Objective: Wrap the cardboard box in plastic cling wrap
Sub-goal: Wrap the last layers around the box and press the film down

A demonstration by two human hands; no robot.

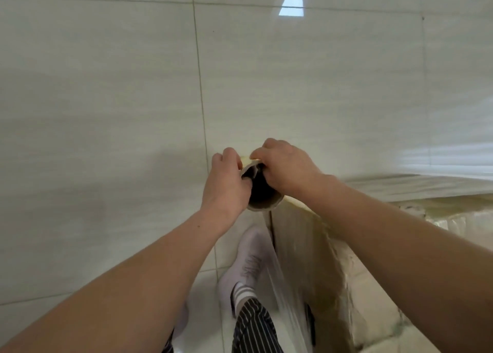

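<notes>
The tiled floor [106,112] carries your box [373,286], low on the right, with film [288,299] stretched over its top and near side. The film runs down from the roll [262,192], which you hold above the box's left corner, open core facing you. Your left hand [226,187] and right hand [285,165] both grip its rim, fingers curled. Your socked foot [248,267] stands just beside the box.
</notes>
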